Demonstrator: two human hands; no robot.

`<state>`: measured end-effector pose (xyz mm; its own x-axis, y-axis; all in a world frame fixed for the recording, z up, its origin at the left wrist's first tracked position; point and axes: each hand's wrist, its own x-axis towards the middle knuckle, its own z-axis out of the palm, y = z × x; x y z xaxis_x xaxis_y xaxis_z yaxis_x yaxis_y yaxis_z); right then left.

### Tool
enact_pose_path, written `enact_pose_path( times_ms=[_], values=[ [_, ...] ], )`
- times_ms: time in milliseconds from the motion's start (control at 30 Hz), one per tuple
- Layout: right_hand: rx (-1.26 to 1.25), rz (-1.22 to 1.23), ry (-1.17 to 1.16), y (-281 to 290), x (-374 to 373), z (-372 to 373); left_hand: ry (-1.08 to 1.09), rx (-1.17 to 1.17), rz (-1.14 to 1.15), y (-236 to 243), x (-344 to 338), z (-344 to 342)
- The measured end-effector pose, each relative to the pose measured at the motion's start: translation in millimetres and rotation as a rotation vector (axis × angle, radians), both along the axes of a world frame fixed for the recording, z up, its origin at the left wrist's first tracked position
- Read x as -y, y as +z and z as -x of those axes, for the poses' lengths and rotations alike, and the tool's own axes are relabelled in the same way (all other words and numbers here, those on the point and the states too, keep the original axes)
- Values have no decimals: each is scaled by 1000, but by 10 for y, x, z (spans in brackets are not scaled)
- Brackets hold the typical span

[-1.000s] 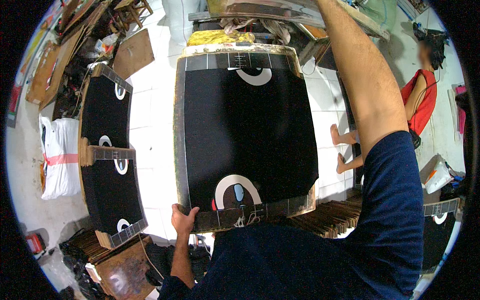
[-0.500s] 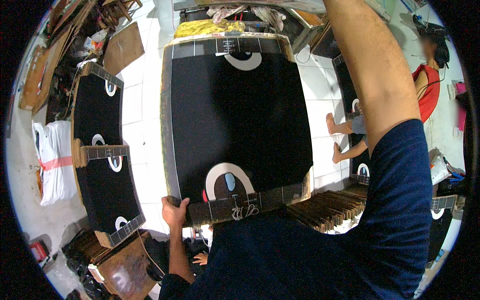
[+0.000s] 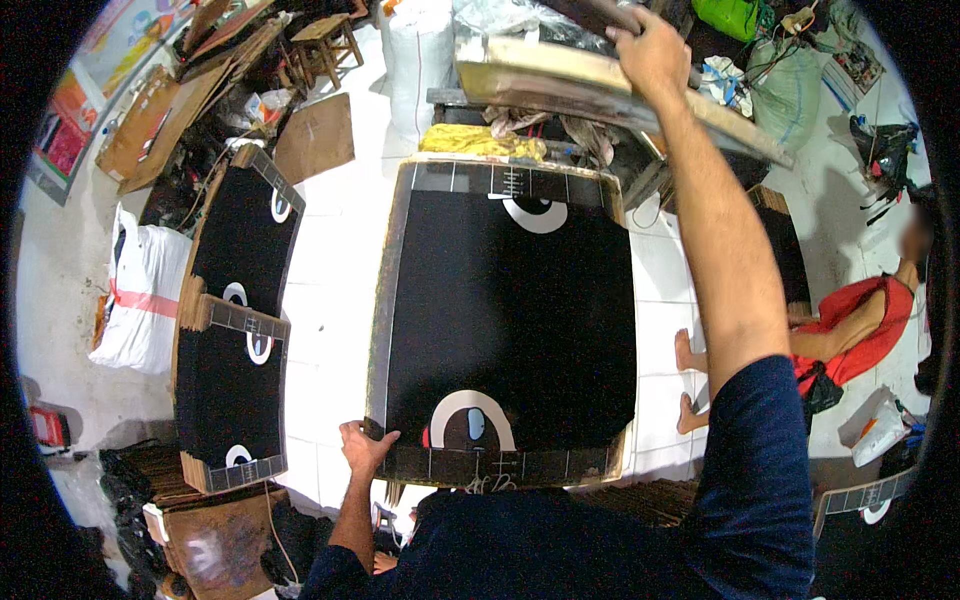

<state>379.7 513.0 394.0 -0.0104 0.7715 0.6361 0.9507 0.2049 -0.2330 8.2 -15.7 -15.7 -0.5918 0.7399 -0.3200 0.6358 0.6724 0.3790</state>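
A large board lies in front of me, covered in a black sheet with white eye-like ring shapes and a brown strip at each end. My left hand grips its near left corner, thumb apart from the fingers. Far ahead, my right arm is stretched out. My right hand closes around a dark brown bar, partly cut off by the upper edge. Just under that hand, a pale-edged wooden frame is tilted up beyond the board's far end, blurred. A yellow cloth lies at the far edge.
Stacks of similar black printed sheets stand at the left, with a white wrapped bundle beside them. On the right sits a person in red, bare feet near the board. A wooden stool and full sacks are at the back.
My view has shifted, so the far end shows more. The frame and my right hand, cut off at the top before, now show, with the bar in that hand. My left hand stays on the corner.
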Motion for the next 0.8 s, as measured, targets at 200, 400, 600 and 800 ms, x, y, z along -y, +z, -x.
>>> enact_pose_path(
  times_ms=[200, 400, 600, 800],
  values=[
    [-78, -403, 179, -1017, 766, -39, -120, 359, -570, 942, -1696, -658],
    [-160, -316, 169, -2253, 1691, -18, 577, 1745, -797, 1674, -2929, -1629],
    [3, 143, 177, -3103, 1392, -130, 896, 1541, -382, 562, -2606, -1576],
    [143, 276, 223, -3431, 331, -81, -318, -39, -653, -127, -2367, -1424]
  ],
)
